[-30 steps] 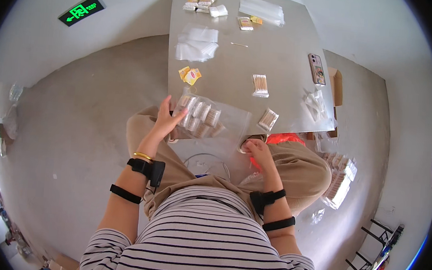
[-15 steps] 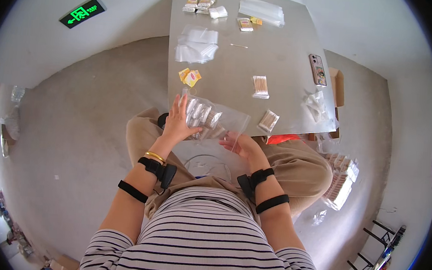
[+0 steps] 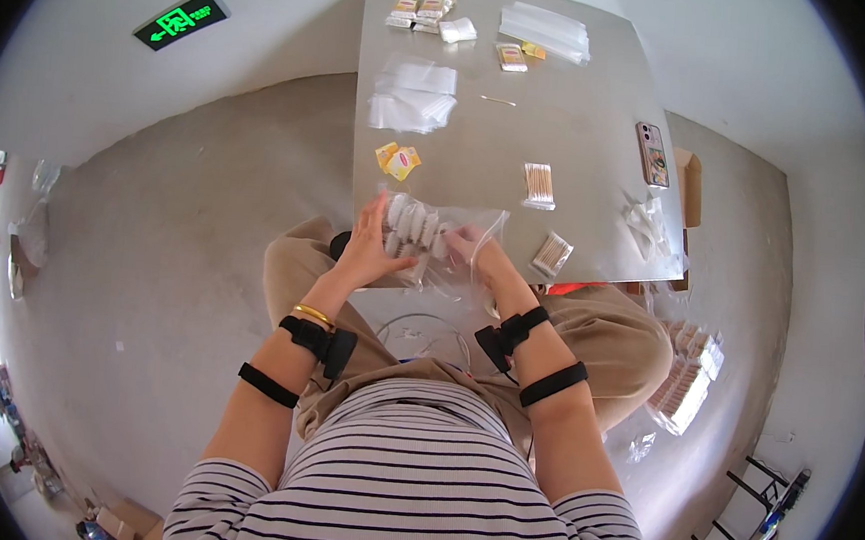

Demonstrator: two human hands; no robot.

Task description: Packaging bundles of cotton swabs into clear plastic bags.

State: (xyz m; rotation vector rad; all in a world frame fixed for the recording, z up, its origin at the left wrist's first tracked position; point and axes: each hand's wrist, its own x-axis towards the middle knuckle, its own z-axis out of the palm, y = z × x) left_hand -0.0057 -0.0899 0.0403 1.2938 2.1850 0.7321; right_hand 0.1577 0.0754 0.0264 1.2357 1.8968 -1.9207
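A clear plastic bag (image 3: 467,275) lies at the table's near edge, filled with several small packs of cotton swabs (image 3: 411,220) whose white tips show. My left hand (image 3: 366,245) is closed around the bag's left side, fingers along the far edge and thumb across the near side. At the bag's open right end, the fingers of my right hand (image 3: 481,254) are inside, closed on a pack of cotton swabs beside the others. The film partly veils those fingertips. Two more packs of cotton swabs, one farther off (image 3: 539,185) and one nearer (image 3: 552,254), lie right of the bag.
Yellow cards (image 3: 397,160) and flat clear bags (image 3: 412,98) lie on the metal table (image 3: 501,154); more bags (image 3: 545,30) are farther back. Finished-looking packs (image 3: 423,3) are stacked far left. A phone (image 3: 652,155) and crumpled plastic (image 3: 646,227) sit at the right edge. Stacked packs (image 3: 684,378) stand beside my right knee.
My right hand has moved up and into the bag with its pack. The packs inside are turned so their white ends face up. The whole view has shifted slightly.
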